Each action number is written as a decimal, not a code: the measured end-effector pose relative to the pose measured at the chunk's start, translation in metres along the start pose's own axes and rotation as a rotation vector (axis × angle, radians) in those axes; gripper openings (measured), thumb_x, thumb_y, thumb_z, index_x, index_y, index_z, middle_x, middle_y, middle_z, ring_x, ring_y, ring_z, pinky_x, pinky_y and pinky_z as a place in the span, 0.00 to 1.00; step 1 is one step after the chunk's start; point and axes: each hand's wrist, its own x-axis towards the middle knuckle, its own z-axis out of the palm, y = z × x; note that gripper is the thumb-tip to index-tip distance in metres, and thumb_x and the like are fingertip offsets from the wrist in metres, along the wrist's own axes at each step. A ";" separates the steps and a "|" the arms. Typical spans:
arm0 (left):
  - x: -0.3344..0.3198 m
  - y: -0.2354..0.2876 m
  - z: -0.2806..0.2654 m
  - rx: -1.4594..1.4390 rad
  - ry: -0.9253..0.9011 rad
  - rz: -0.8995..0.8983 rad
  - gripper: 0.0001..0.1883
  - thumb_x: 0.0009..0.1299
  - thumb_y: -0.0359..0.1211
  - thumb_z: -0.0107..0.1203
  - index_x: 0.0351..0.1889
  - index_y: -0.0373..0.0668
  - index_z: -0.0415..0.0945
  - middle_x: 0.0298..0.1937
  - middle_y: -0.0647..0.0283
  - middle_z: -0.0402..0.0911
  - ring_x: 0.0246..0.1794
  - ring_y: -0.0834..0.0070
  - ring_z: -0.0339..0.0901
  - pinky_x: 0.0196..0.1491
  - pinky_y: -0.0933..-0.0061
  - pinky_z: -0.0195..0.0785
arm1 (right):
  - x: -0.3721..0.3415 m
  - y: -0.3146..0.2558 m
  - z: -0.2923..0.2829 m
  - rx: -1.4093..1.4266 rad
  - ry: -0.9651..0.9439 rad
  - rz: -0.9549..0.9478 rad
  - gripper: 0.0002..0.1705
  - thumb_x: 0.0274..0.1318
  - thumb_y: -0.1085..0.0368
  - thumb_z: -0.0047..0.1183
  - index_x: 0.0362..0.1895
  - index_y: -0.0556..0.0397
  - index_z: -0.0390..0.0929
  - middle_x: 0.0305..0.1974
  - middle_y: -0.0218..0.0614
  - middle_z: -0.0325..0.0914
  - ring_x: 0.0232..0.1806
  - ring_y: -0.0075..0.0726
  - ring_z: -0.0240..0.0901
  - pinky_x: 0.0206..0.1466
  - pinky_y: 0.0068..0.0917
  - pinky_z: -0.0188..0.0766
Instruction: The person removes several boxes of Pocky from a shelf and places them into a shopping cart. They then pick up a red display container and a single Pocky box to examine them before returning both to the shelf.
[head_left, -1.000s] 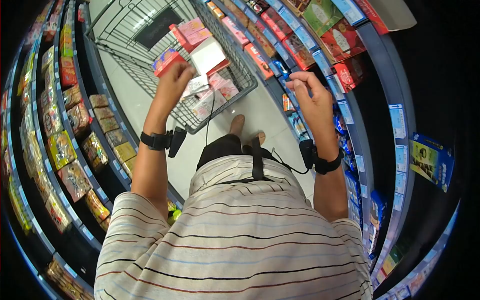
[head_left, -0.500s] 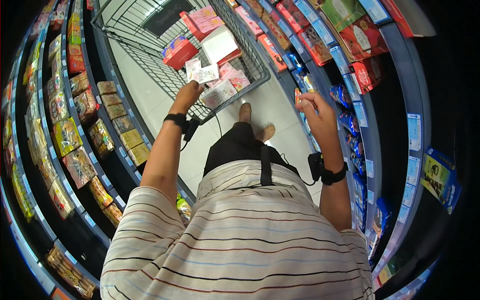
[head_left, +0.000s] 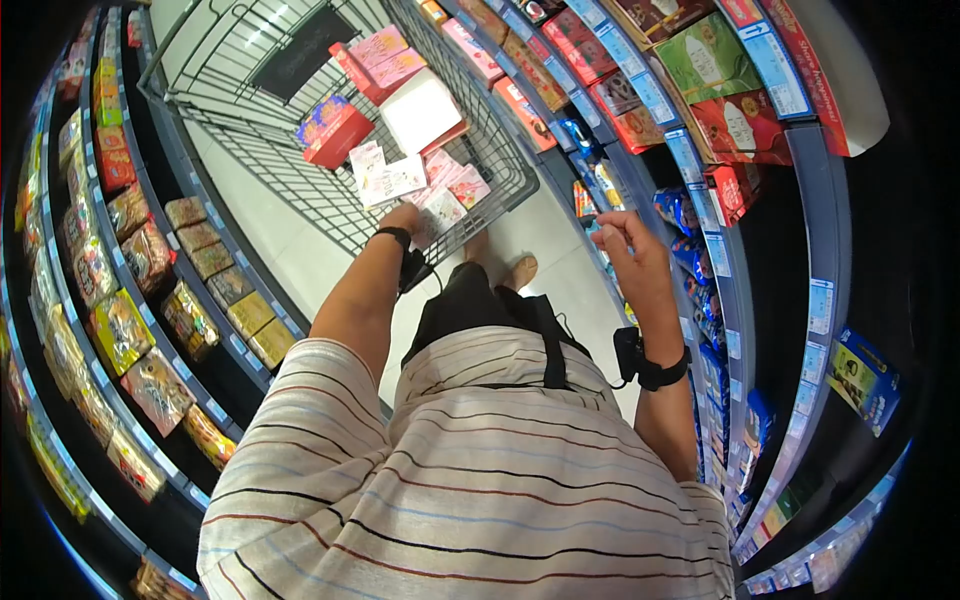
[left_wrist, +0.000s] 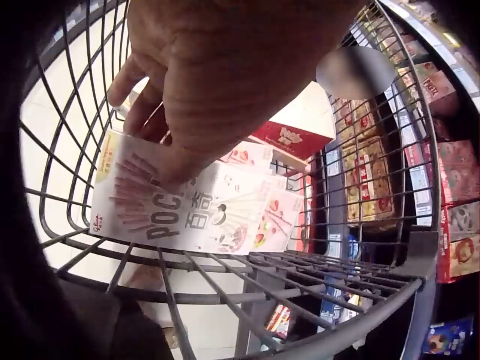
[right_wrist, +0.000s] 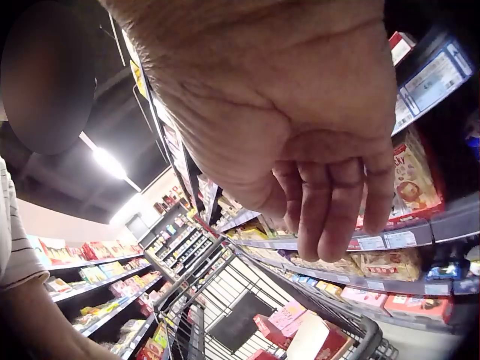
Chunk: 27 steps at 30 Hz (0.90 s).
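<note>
My left hand (head_left: 402, 218) is down inside the near end of the shopping cart (head_left: 490, 226). In the left wrist view this hand (left_wrist: 225, 82) pinches a white and pink Pocky box (left_wrist: 154, 206), its thumb on the printed face and its fingers over the upper edge. Other pale pink boxes (left_wrist: 277, 217) lie beside it. My right hand (head_left: 638, 265) hangs in the air by the right-hand shelves, holding nothing, with loosely bent fingers; the right wrist view shows its palm (right_wrist: 300, 112) above the cart.
A purple and red box (head_left: 340, 135), an open white and red box (head_left: 420, 112) and pink boxes (head_left: 385, 60) also lie in the cart. Snack shelves (head_left: 690, 170) run along the right, others (head_left: 150, 250) along the left. A shoe (head_left: 522, 272) shows behind the cart.
My left hand has come down from above the boxes into the cart's near end. The purple and red box, earlier partly behind that hand, shows fully. The right hand has barely moved.
</note>
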 end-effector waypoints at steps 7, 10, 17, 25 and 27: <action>-0.023 0.010 -0.022 -0.008 0.007 0.085 0.21 0.67 0.44 0.53 0.47 0.40 0.86 0.49 0.47 0.86 0.52 0.52 0.84 0.55 0.54 0.75 | -0.005 -0.004 0.011 -0.009 0.000 0.006 0.12 0.70 0.65 0.51 0.50 0.59 0.77 0.37 0.40 0.85 0.42 0.29 0.82 0.47 0.27 0.76; -0.030 -0.004 -0.031 0.100 0.077 0.193 0.21 0.66 0.44 0.60 0.50 0.39 0.83 0.48 0.43 0.85 0.49 0.51 0.84 0.57 0.56 0.74 | -0.002 0.001 0.011 0.015 -0.022 -0.019 0.12 0.69 0.65 0.51 0.50 0.59 0.78 0.37 0.40 0.85 0.41 0.30 0.83 0.47 0.27 0.76; -0.106 -0.003 -0.094 -0.255 0.068 0.153 0.24 0.64 0.45 0.61 0.50 0.34 0.82 0.46 0.42 0.85 0.48 0.47 0.84 0.53 0.55 0.75 | 0.003 -0.002 0.008 0.048 -0.053 -0.095 0.13 0.67 0.65 0.53 0.49 0.59 0.79 0.35 0.38 0.85 0.38 0.26 0.81 0.42 0.25 0.74; -0.151 0.003 -0.099 -0.475 0.143 0.169 0.23 0.69 0.44 0.61 0.48 0.30 0.79 0.40 0.47 0.84 0.31 0.59 0.84 0.29 0.62 0.80 | 0.002 -0.006 0.000 0.043 -0.116 -0.159 0.13 0.64 0.65 0.55 0.49 0.59 0.80 0.30 0.32 0.80 0.32 0.19 0.72 0.37 0.22 0.69; -0.166 0.010 -0.099 -0.711 0.126 0.179 0.23 0.71 0.44 0.60 0.49 0.31 0.78 0.39 0.51 0.84 0.29 0.64 0.83 0.28 0.66 0.80 | 0.001 -0.008 -0.001 0.031 -0.123 -0.158 0.13 0.64 0.65 0.55 0.49 0.59 0.80 0.30 0.31 0.79 0.32 0.19 0.71 0.36 0.22 0.68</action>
